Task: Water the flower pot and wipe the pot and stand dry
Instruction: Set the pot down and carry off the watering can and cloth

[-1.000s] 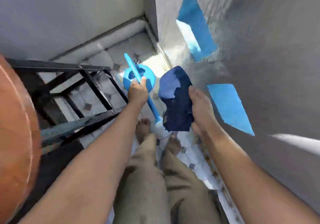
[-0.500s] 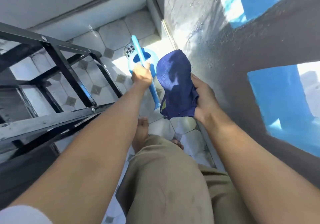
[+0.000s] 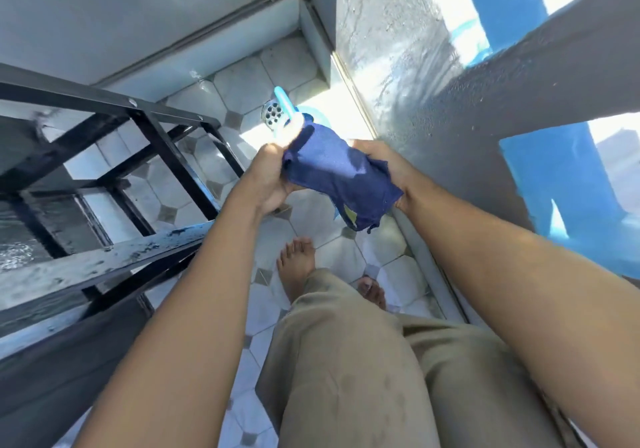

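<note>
My left hand (image 3: 266, 181) is closed around the handle of a light blue watering can (image 3: 286, 105), held above the tiled floor. Most of the can is hidden behind a dark blue cloth (image 3: 339, 174). My right hand (image 3: 384, 167) grips the right side of that cloth, whose left end lies against my left hand's fingers. The black metal stand (image 3: 138, 247) fills the left side, its bars wet and shiny. The flower pot is out of view.
A round metal floor drain (image 3: 272, 117) sits in the tiles just beyond the can. A wet grey wall (image 3: 450, 129) with blue-painted openings rises close on the right. My bare feet (image 3: 298, 264) stand on the narrow floor strip between stand and wall.
My right hand brought the cloth leftward until it meets my left hand and covers the can. The view tilted away from the orange pot at the left, which has dropped out of sight.
</note>
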The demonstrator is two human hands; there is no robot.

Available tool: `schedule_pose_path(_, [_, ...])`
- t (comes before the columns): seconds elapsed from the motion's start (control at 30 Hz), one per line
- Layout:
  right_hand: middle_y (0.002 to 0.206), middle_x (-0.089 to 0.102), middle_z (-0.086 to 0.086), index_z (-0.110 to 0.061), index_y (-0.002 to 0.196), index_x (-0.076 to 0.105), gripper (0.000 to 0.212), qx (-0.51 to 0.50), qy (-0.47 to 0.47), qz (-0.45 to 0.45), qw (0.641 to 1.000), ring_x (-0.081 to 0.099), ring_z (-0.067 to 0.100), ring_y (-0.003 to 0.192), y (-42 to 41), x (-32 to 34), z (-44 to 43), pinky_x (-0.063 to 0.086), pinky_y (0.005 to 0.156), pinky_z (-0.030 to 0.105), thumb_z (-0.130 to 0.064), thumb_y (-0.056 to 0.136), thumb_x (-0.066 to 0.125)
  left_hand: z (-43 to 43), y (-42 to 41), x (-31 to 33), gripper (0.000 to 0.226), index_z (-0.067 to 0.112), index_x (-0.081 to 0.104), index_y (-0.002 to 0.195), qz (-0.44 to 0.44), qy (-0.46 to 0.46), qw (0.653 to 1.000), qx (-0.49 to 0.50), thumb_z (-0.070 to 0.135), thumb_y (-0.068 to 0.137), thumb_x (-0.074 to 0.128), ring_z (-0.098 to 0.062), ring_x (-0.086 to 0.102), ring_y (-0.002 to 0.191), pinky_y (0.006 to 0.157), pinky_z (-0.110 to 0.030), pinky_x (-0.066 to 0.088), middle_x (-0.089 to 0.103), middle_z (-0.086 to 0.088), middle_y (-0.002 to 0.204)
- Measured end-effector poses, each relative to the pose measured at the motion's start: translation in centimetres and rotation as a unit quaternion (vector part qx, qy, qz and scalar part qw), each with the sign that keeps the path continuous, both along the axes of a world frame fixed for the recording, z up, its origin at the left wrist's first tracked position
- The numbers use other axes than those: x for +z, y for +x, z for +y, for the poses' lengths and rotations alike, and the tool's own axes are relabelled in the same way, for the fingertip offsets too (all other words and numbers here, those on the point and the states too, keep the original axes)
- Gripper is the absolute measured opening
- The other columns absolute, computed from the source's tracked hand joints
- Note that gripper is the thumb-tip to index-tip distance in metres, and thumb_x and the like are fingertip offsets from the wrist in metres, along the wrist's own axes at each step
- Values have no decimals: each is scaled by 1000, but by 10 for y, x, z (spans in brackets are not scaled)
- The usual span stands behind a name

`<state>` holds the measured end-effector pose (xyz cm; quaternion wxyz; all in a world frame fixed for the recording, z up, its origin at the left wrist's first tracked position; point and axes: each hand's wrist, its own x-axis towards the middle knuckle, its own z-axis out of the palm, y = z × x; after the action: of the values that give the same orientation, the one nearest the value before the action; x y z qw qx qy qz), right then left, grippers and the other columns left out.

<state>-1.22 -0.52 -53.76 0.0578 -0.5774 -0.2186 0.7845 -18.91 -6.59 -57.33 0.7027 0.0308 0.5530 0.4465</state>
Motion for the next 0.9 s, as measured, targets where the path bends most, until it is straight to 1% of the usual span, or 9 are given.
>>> schedule_pose_path(0.1, [65, 73, 8, -5, 65, 78, 51, -59, -52, 29, 996, 71, 21, 58, -2, -6, 15, 58, 59, 26, -34, 98, 51, 2, -6, -1, 38, -2, 64, 119, 120, 1, 992, 37, 17, 87, 69, -28, 69, 93, 72, -42, 59, 71, -19, 111])
schedule_pose_path(0.17, [92, 76, 16, 0, 92, 79, 36, -63, -22, 56, 996, 75, 27, 81, -6, -8, 24, 63, 72, 35, -23, 98, 52, 3, -14, -7, 28, 6, 63, 116, 140, -14, 985, 97, 15, 90, 67, -22, 71, 85, 68, -39, 60, 72, -13, 107])
schedule_pose_path(0.23, [113, 67, 25, 7, 115, 65, 30, -13, 29, 45, 999, 70, 32, 94, -18, -17, 35, 60, 82, 41, -5, 87, 64, 7, -19, -15, 21, 16, 58, 114, 148, -35, 978, 142, 16, 93, 64, -18, 71, 80, 65, -37, 60, 70, -9, 108])
schedule_pose_path(0.37, [115, 61, 37, -2, 116, 60, 54, 78, 132, -63, 986, 60, 37, 94, -42, -41, 61, 51, 81, 53, 15, 66, 72, 14, -21, -43, 27, 14, 55, 120, 159, -52, 968, 189, 16, 94, 62, -21, 70, 85, 68, -40, 61, 69, -10, 114])
schedule_pose_path(0.5, [111, 60, 30, -7, 138, 48, 62, 96, 178, -154, 967, 57, 25, 77, -65, -55, 82, 50, 58, 28, 18, 83, 58, 22, -21, -72, 43, 11, 51, 132, 196, -76, 962, 177, 16, 91, 62, -27, 68, 105, 91, -49, 56, 68, -11, 122])
schedule_pose_path(0.57, [88, 43, 14, 0, 145, 40, 51, 102, 129, -135, 977, 50, 19, 64, -74, -76, 83, 40, 48, 19, 9, 95, 46, 23, -18, -78, 49, 11, 46, 138, 244, -84, 957, 131, 11, 90, 59, -25, 65, 114, 103, -48, 50, 67, -5, 120])
schedule_pose_path(0.63, [99, 45, 21, 6, 147, 39, 48, 156, 127, -175, 964, 49, 19, 84, -74, -60, 71, 38, 68, 27, -9, 102, 45, 21, -13, -81, 54, 11, 42, 141, 290, -78, 952, 54, 10, 88, 57, -22, 61, 116, 108, -43, 45, 63, -3, 126])
schedule_pose_path(0.73, [156, 34, 20, 1, 155, 22, 55, 311, 184, -178, 916, 37, 30, 141, -71, -50, 37, 30, 102, 28, -3, 104, 42, 14, -8, -85, 68, 16, 36, 142, 350, -75, 933, -50, 25, 79, 58, -26, 58, 122, 109, -42, 43, 60, -6, 135])
schedule_pose_path(0.9, [156, 35, 22, -2, 154, 24, 50, 296, 169, -141, 929, 37, 35, 142, -64, -39, 14, 33, 105, 30, 0, 106, 35, 4, 1, -49, 55, 8, 38, 138, 392, -117, 904, -125, 27, 90, 57, -33, 53, 124, 104, -39, 41, 56, -12, 136])
